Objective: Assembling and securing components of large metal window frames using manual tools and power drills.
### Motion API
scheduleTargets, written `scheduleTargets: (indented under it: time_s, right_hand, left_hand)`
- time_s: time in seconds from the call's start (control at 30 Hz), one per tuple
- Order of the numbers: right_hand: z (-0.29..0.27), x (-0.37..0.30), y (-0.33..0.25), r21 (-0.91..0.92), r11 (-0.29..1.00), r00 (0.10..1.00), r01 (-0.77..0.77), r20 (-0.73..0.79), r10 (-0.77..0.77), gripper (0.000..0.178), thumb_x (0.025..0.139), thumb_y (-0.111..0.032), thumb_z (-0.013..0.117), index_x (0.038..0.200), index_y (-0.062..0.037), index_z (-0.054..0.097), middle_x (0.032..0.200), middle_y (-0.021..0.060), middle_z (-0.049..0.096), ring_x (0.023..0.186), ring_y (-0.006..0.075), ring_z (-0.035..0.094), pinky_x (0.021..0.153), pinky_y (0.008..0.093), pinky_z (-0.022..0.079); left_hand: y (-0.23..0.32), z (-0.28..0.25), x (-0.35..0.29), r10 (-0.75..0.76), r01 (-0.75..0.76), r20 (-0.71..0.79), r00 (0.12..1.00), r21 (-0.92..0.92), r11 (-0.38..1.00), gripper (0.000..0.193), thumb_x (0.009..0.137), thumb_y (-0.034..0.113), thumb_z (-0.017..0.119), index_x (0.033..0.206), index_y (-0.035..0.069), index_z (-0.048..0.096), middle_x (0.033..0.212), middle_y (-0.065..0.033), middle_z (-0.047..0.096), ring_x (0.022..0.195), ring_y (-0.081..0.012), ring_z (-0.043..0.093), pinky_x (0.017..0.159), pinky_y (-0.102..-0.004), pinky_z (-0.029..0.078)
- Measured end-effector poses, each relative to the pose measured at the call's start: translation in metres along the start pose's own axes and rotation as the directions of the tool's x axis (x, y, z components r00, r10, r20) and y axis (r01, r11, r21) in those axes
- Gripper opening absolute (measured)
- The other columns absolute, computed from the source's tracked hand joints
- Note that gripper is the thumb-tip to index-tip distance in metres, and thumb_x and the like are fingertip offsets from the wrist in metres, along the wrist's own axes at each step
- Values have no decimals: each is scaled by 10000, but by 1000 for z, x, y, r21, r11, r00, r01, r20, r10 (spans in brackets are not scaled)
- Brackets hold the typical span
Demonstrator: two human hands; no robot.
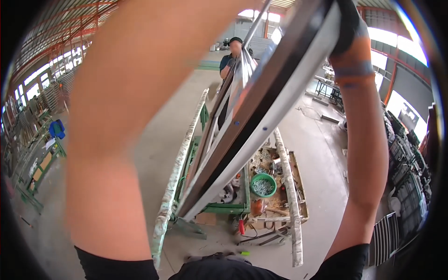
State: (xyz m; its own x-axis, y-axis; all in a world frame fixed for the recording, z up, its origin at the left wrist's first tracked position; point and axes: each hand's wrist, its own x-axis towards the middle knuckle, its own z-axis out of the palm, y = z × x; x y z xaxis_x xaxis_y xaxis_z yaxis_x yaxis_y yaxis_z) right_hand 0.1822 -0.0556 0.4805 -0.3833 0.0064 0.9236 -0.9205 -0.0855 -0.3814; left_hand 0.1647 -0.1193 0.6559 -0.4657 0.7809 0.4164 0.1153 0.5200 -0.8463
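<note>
A long frame (255, 114) with brown, black and silver-white sides stands tilted before me, running from the upper right down to the stand. Shiny, reflective surfaces show on its far side. My right hand (350, 35), in a black and orange glove with a grey band, grips the frame's upper right edge; its fingertips are partly hidden. My left forearm (112, 116) is raised across the left of the picture and blurred. The left hand lies beyond the upper edge, out of sight. The frame's lower end is by the green metal stand (226, 207).
Another person (227, 63) in a cap stands behind the frame. Two paint-spattered rails (175, 182) flank the stand. A cart (301, 198) carries a green bowl of small metal parts (263, 185) and tools. Racks (406, 172) line the right; benches (44, 168) stand left.
</note>
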Motion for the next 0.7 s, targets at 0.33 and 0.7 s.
scheduleTargets:
  time_s: [0.33, 0.7]
  right_hand:
    - [-62, -136, 34, -418, 909, 788, 7, -556, -262, 455, 992, -454, 502, 1283, -108, 556, 1200, 68, 609, 1106, 209, 584, 1016, 381, 447]
    - [-61, -440, 112, 286, 940, 85, -186, -948, 305, 741, 904, -685, 448, 1471, -214, 371, 1387, 11, 476, 1250, 244, 473, 1067, 470, 399]
  left_hand:
    - [128, 70, -25, 239, -682, -645, 726, -627, 378, 453, 883, 460, 567, 1064, 62, 684, 966, -167, 714, 852, -325, 680, 765, -434, 529]
    - [266, 434, -364, 664, -203, 136, 735, -890, 408, 1152, 636, 745, 685, 1402, -54, 365, 1366, -239, 463, 1278, -358, 450, 1105, -435, 321]
